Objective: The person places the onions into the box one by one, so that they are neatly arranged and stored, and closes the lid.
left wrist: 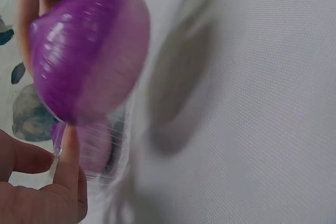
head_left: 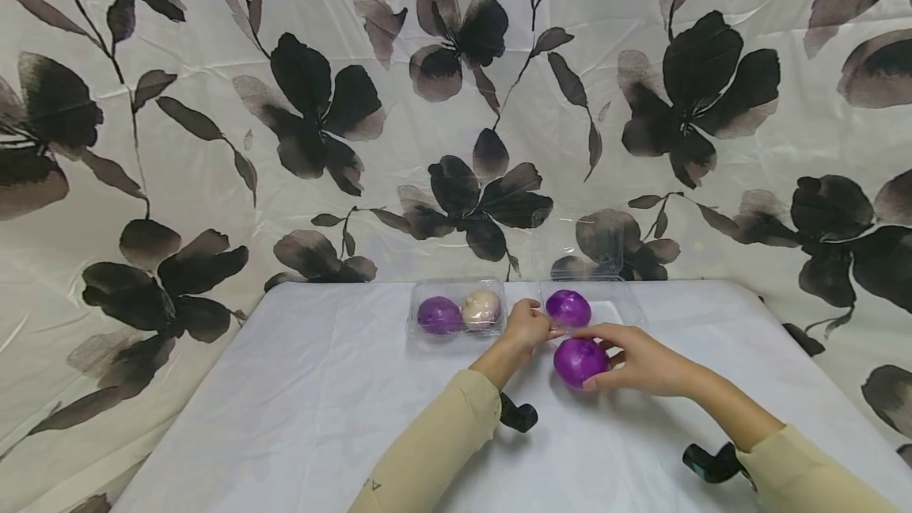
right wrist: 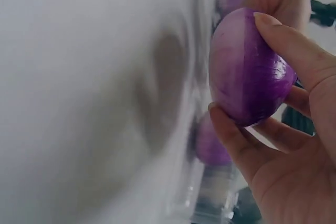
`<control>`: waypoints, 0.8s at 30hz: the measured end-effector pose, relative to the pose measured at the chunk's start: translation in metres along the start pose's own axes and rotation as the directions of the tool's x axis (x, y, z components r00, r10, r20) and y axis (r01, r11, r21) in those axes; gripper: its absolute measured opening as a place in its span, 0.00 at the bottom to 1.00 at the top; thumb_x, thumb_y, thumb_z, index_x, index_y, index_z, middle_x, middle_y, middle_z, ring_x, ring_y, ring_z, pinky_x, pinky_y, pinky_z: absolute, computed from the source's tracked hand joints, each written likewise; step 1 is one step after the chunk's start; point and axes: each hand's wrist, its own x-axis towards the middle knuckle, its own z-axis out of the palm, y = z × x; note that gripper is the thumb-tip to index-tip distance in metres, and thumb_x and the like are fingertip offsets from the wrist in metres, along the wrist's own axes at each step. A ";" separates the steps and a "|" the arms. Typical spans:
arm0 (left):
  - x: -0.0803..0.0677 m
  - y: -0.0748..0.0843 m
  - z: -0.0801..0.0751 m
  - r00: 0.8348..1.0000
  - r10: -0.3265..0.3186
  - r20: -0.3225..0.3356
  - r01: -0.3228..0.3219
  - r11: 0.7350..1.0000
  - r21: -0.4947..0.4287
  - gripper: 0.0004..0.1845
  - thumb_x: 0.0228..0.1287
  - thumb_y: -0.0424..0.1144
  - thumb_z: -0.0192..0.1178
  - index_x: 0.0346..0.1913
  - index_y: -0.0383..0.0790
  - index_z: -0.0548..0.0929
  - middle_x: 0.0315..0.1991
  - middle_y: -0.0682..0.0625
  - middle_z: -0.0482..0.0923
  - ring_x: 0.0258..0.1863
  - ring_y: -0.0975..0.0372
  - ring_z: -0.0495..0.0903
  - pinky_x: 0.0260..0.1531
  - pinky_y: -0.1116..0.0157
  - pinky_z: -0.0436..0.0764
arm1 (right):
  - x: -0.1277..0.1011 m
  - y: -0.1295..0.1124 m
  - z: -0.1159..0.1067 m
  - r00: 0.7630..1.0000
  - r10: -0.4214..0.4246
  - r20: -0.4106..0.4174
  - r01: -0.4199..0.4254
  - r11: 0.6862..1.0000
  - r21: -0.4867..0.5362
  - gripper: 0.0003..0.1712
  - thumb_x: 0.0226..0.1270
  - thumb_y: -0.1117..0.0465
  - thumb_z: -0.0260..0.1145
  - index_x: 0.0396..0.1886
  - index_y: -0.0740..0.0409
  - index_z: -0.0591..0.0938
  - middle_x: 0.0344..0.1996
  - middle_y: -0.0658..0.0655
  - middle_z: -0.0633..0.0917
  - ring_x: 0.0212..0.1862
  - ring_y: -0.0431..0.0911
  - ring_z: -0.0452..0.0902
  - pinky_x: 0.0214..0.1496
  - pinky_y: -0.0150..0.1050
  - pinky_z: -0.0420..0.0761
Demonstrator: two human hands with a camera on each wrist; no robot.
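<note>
My right hand (head_left: pixel 650 362) grips a shiny purple onion (head_left: pixel 579 362), fingers and thumb around its sides. The onion hangs above the white table, its shadow below, just in front of an open clear plastic box (head_left: pixel 630 309). Another purple onion (head_left: pixel 568 307) sits in the left part of that box. My left hand (head_left: pixel 524 329) is at the box's near left corner. Its thumb and finger (left wrist: pixel 67 166) pinch the clear plastic edge in the left wrist view. The right wrist view shows the held onion (right wrist: pixel 249 69) close up, with part of the box behind.
Left of my left hand stands a second clear plastic box (head_left: pixel 457 283), its lid down, with a purple onion (head_left: pixel 438 315) and a pale one (head_left: pixel 481 309) inside. The open box's clear lid (head_left: pixel 580 240) stands up against the flowered backdrop. White cloth covers the table (head_left: pixel 299 402).
</note>
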 end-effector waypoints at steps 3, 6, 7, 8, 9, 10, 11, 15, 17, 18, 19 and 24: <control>0.000 0.000 0.000 1.000 0.008 0.003 -0.008 1.000 -0.012 0.32 0.58 0.12 0.45 0.69 0.19 0.63 0.47 0.36 0.73 0.41 0.53 0.82 0.44 0.65 0.91 | -0.002 -0.003 -0.011 1.000 0.000 -0.024 0.000 1.000 -0.007 0.41 0.58 0.54 0.80 0.69 0.63 0.75 0.61 0.64 0.79 0.54 0.56 0.80 0.51 0.37 0.90; 0.000 0.000 0.000 1.000 0.000 0.001 0.000 1.000 -0.023 0.33 0.57 0.12 0.44 0.70 0.19 0.63 0.46 0.38 0.72 0.44 0.51 0.82 0.45 0.65 0.91 | -0.005 -0.003 -0.022 0.998 0.011 -0.066 -0.013 0.999 -0.035 0.40 0.58 0.54 0.80 0.68 0.63 0.75 0.61 0.65 0.79 0.55 0.56 0.80 0.51 0.37 0.90; 0.000 0.000 0.000 1.000 -0.003 0.001 0.003 1.000 -0.022 0.33 0.57 0.12 0.44 0.70 0.19 0.62 0.45 0.39 0.71 0.46 0.50 0.83 0.45 0.65 0.91 | -0.005 -0.002 -0.025 0.997 0.015 -0.081 -0.018 0.999 -0.047 0.40 0.59 0.54 0.80 0.68 0.63 0.75 0.61 0.65 0.79 0.55 0.56 0.80 0.51 0.37 0.90; 0.001 0.000 0.000 1.000 -0.006 0.000 0.006 1.000 -0.027 0.34 0.56 0.12 0.43 0.70 0.19 0.62 0.45 0.40 0.71 0.47 0.49 0.82 0.45 0.65 0.91 | -0.005 -0.001 -0.028 0.995 0.016 -0.097 -0.021 0.998 -0.060 0.40 0.59 0.54 0.80 0.68 0.63 0.75 0.62 0.65 0.79 0.55 0.56 0.81 0.51 0.37 0.90; 0.001 0.000 0.000 1.000 -0.011 -0.001 0.011 0.999 -0.035 0.34 0.56 0.11 0.42 0.70 0.19 0.62 0.45 0.40 0.70 0.49 0.48 0.82 0.45 0.65 0.91 | -0.006 0.001 -0.031 0.993 0.018 -0.115 -0.026 0.997 -0.074 0.40 0.58 0.53 0.80 0.68 0.63 0.76 0.62 0.65 0.79 0.54 0.56 0.81 0.51 0.37 0.90; 0.001 0.000 0.000 1.000 -0.013 -0.001 0.013 0.999 -0.038 0.35 0.55 0.11 0.42 0.70 0.19 0.62 0.45 0.40 0.70 0.50 0.47 0.81 0.45 0.65 0.91 | -0.006 0.003 -0.033 0.991 0.019 -0.131 -0.030 0.996 -0.090 0.40 0.58 0.53 0.80 0.68 0.62 0.76 0.62 0.65 0.79 0.54 0.56 0.81 0.51 0.37 0.90; 0.002 0.000 0.000 1.000 -0.014 -0.001 0.014 0.999 -0.040 0.35 0.55 0.11 0.42 0.70 0.19 0.62 0.46 0.40 0.70 0.51 0.47 0.81 0.45 0.65 0.91 | -0.006 0.005 -0.035 0.989 0.023 -0.146 -0.038 0.994 -0.100 0.40 0.58 0.53 0.81 0.68 0.62 0.76 0.62 0.64 0.79 0.54 0.56 0.82 0.51 0.38 0.90; 0.002 -0.001 0.001 1.000 -0.020 -0.002 0.020 0.998 -0.052 0.35 0.53 0.11 0.41 0.70 0.19 0.62 0.47 0.39 0.69 0.53 0.45 0.80 0.45 0.64 0.91 | -0.006 0.014 -0.042 0.983 0.052 -0.175 -0.074 0.989 -0.125 0.42 0.57 0.51 0.81 0.68 0.61 0.76 0.63 0.63 0.80 0.54 0.56 0.82 0.52 0.39 0.89; 0.002 -0.002 0.001 1.000 -0.024 -0.005 0.024 0.998 -0.054 0.35 0.53 0.11 0.41 0.70 0.20 0.62 0.48 0.39 0.69 0.55 0.45 0.79 0.45 0.64 0.91 | -0.006 0.016 -0.045 0.981 0.070 -0.183 -0.093 0.989 -0.119 0.42 0.58 0.51 0.81 0.68 0.61 0.75 0.63 0.64 0.79 0.54 0.57 0.82 0.52 0.40 0.89; 0.002 -0.002 0.001 1.000 -0.024 -0.006 0.024 0.998 -0.050 0.35 0.54 0.11 0.41 0.70 0.20 0.63 0.48 0.39 0.69 0.55 0.45 0.79 0.45 0.64 0.91 | -0.007 0.018 -0.047 0.979 0.078 -0.189 -0.101 0.988 -0.118 0.42 0.58 0.51 0.80 0.68 0.61 0.75 0.63 0.64 0.79 0.55 0.57 0.82 0.52 0.40 0.89; 0.002 -0.002 0.001 1.000 -0.025 -0.007 0.024 0.999 -0.048 0.35 0.54 0.11 0.41 0.70 0.20 0.63 0.48 0.38 0.69 0.55 0.45 0.79 0.45 0.64 0.91 | -0.007 0.019 -0.048 0.977 0.084 -0.196 -0.108 0.987 -0.117 0.42 0.58 0.51 0.80 0.68 0.61 0.75 0.63 0.64 0.79 0.55 0.57 0.82 0.52 0.40 0.90; 0.001 -0.001 0.002 0.999 -0.030 -0.016 0.029 0.999 -0.037 0.35 0.55 0.11 0.42 0.70 0.21 0.63 0.48 0.39 0.69 0.54 0.46 0.79 0.45 0.65 0.91 | -0.009 0.021 -0.054 0.971 0.079 -0.228 -0.109 0.987 -0.122 0.41 0.60 0.53 0.80 0.69 0.63 0.74 0.64 0.68 0.77 0.55 0.61 0.81 0.52 0.45 0.91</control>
